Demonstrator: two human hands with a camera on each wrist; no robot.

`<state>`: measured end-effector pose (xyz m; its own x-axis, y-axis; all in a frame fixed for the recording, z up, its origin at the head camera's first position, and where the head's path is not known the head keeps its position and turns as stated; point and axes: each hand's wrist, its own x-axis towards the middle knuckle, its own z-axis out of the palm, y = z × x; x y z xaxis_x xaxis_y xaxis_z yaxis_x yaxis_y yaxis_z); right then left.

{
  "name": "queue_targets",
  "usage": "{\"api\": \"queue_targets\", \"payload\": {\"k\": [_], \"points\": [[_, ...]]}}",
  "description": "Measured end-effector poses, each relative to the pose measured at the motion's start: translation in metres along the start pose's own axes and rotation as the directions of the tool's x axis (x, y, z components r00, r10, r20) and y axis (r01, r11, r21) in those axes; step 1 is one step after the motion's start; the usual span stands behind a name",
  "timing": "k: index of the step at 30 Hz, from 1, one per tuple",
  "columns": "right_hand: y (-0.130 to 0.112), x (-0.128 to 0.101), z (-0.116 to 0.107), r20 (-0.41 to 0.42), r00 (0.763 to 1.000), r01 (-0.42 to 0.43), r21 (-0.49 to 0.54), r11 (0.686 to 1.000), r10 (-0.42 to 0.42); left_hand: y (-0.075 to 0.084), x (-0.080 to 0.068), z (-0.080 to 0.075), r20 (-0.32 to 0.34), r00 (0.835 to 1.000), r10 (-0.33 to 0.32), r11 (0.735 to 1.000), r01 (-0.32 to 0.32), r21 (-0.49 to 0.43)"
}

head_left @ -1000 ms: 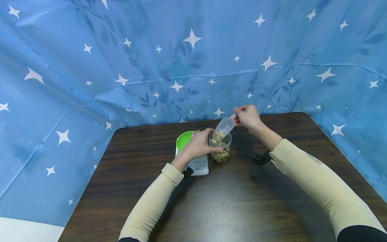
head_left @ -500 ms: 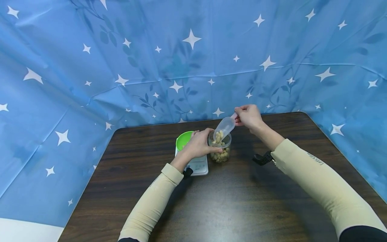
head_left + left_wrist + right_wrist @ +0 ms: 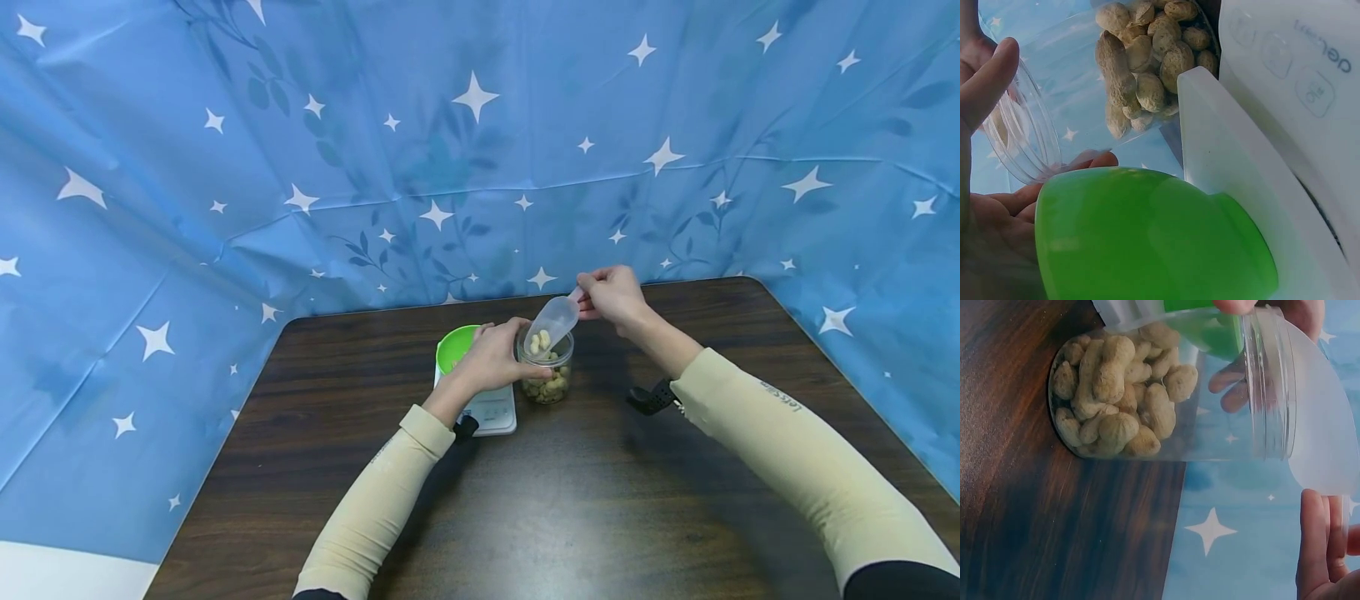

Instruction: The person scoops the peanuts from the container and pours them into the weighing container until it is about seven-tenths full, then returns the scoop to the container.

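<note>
A clear jar (image 3: pixel 547 388) stands upright with peanuts (image 3: pixel 1116 394) filling its lower part. My left hand (image 3: pixel 491 357) holds it near the rim, thumb on the near side and fingers on the far side. Tilted into the jar's mouth is a translucent scoop (image 3: pixel 557 317) carrying a few peanuts. Its handle is pinched by my right hand (image 3: pixel 613 296), just behind and right of the jar. In the right wrist view the scoop's bowl (image 3: pixel 1325 419) overlaps the rim, and my right fingers (image 3: pixel 1314 537) lie by its handle.
Left of the jar, a green bowl (image 3: pixel 452 348) sits on a white kitchen scale (image 3: pixel 495 414), partly hidden by my left hand. The dark wooden table (image 3: pixel 525 517) ends at a blue star-patterned curtain (image 3: pixel 480 167) close behind the jar.
My right hand has dipped slightly down and left with the scoop. Fewer peanuts show in the scoop now. The left hand and jar have stayed put.
</note>
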<state>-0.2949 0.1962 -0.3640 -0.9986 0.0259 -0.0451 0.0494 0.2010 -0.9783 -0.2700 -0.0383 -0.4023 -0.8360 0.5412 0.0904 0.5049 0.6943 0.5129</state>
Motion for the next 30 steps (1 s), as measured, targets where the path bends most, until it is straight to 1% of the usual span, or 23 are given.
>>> {"api": "queue_targets", "payload": {"k": [7,12,15,19,24,30], "points": [[0.003,-0.001,-0.005,0.011,0.999,-0.031,0.057,0.998,0.03,-0.001,-0.001,0.0,0.003,1.0,0.012,1.0,-0.012,0.004],[0.004,-0.001,-0.01,0.014,0.998,-0.057,0.147,0.988,0.055,-0.001,-0.001,0.0,0.008,0.998,0.056,0.998,-0.056,0.021],[0.003,0.0,-0.01,0.004,0.998,-0.068,0.211,0.975,0.068,-0.003,-0.004,-0.002,0.009,0.998,0.063,0.998,-0.063,0.027],[0.0,0.001,-0.007,-0.008,0.998,-0.054,0.273,0.96,0.058,-0.006,-0.01,-0.008,0.004,1.0,0.027,1.0,-0.027,0.008],[-0.003,0.002,-0.002,-0.03,0.999,-0.019,0.286,0.958,0.029,-0.015,-0.019,-0.017,-0.018,0.999,-0.027,0.999,0.026,-0.019],[-0.009,0.003,0.008,-0.052,0.998,-0.004,0.315,0.949,0.021,-0.029,-0.031,-0.027,-0.048,0.994,-0.095,0.994,0.093,-0.054]]}}
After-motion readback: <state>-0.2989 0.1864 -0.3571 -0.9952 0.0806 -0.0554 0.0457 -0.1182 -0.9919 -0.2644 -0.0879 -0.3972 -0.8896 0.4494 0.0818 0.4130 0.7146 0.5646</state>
